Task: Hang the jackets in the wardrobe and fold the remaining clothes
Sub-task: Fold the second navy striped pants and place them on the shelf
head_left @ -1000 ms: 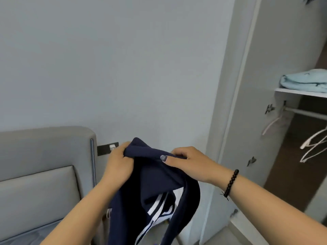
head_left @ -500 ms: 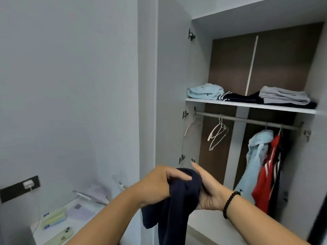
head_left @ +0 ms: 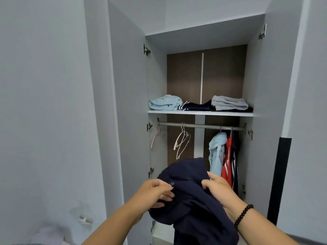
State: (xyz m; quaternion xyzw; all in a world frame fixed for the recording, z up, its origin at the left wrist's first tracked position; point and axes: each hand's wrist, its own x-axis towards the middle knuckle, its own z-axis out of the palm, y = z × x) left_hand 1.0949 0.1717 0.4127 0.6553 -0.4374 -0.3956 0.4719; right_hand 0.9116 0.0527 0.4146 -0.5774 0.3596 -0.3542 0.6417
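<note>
Head view: both hands grip a bunched navy garment [head_left: 191, 197] in front of the open wardrobe [head_left: 127, 103]. Left hand [head_left: 155, 193] has fingers curled narrow, pinching the fabric on its left side, painted thumbnail on top of the cloth. Right hand [head_left: 219, 190] has fingers curled tight into a fold on the right side; beaded bracelet [head_left: 243, 216] on that wrist. Garment hangs down between the forearms, below the rail [head_left: 200, 126].

No readable brand or writing anywhere.

On the shelf [head_left: 200, 113]: folded light-blue item [head_left: 165, 103], dark striped item [head_left: 196, 106], grey stack [head_left: 229, 103]. On the rail: empty hangers [head_left: 182, 140] at left and middle, light-blue jacket [head_left: 216, 152] and red jacket [head_left: 228, 161] at right.

Versus half a second ago: wardrobe now sits centred and fuller in frame, both doors visible; the hands have spread apart on the garment, which bulges up between them instead of being squeezed into one clump.
</note>
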